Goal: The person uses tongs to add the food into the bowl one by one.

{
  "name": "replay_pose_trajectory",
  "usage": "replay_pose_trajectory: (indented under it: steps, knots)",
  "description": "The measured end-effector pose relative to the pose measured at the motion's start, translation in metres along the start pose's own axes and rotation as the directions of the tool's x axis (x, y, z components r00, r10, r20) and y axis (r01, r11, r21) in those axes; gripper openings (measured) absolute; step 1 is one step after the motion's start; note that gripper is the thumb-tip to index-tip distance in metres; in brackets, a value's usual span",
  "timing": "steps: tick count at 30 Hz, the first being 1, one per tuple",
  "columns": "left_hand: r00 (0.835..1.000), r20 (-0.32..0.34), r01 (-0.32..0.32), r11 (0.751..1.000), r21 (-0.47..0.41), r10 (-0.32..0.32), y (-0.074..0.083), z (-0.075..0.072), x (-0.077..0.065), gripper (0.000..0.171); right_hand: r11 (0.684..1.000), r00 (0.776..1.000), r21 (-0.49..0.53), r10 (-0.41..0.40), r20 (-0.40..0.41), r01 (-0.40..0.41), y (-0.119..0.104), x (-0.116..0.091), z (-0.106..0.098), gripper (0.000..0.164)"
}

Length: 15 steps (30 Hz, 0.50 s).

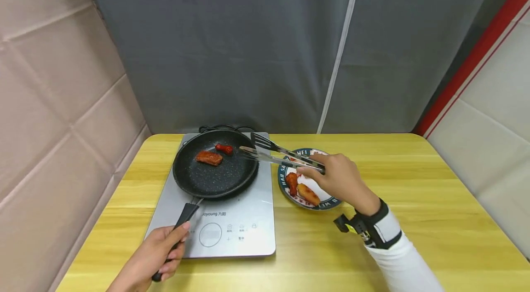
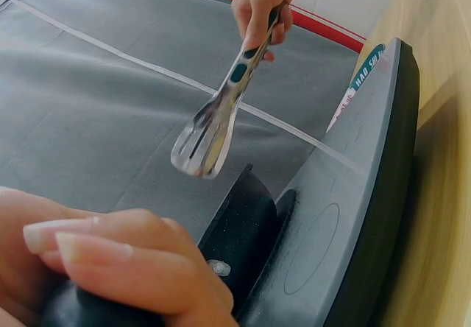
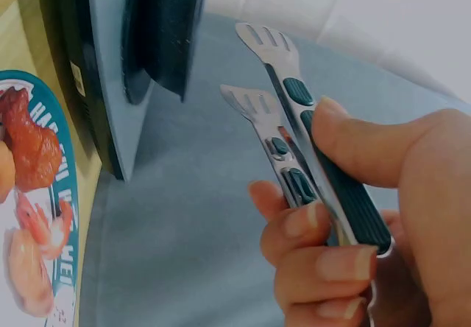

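My left hand (image 1: 159, 250) grips the black handle of a frying pan (image 1: 213, 181), which is tilted over the cooktop. Inside the pan lie a flat browned piece of meat (image 1: 209, 158) and a small red drumstick (image 1: 224, 148). My right hand (image 1: 337, 177) holds metal tongs (image 3: 302, 135) with dark green grips, their slotted tips apart with nothing between them. In the head view those tips overlap the pan's right rim. Beneath the right hand sits a plate (image 1: 285, 191) bearing a drumstick (image 1: 291, 183), a golden-brown piece (image 1: 308, 194) and, in the right wrist view, a shrimp-like piece (image 3: 45, 224).
A silver induction cooktop (image 1: 256, 232) stands on the yellow wooden table (image 1: 414, 200), with a black cable (image 1: 225, 126) behind it. A grey curtain (image 1: 232, 53) closes off the back, and pale padded panels flank both sides.
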<state>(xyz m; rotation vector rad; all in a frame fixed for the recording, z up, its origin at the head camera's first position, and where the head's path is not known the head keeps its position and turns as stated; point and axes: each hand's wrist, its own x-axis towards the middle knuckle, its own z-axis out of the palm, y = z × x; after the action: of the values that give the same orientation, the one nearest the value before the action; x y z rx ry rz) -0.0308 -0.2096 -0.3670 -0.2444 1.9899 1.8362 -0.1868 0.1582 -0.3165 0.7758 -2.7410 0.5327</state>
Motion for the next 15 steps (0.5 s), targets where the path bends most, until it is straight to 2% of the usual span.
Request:
replay_pose_trajectory:
  steps: [9,15]
  knots:
    - [1.000,0.021,-0.001,1.000,-0.016,0.001,-0.001,0.000,0.003,0.037,0.995,0.994,0.016,0.102,-0.030,-0.101,0.019,-0.027,-0.015,0.047]
    - [1.000,0.012,0.004,1.000,-0.001,-0.004,-0.003,-0.002,0.002,0.038,0.981,0.984,-0.089,0.168,-0.050,-0.172,0.039,-0.045,-0.016,0.053]
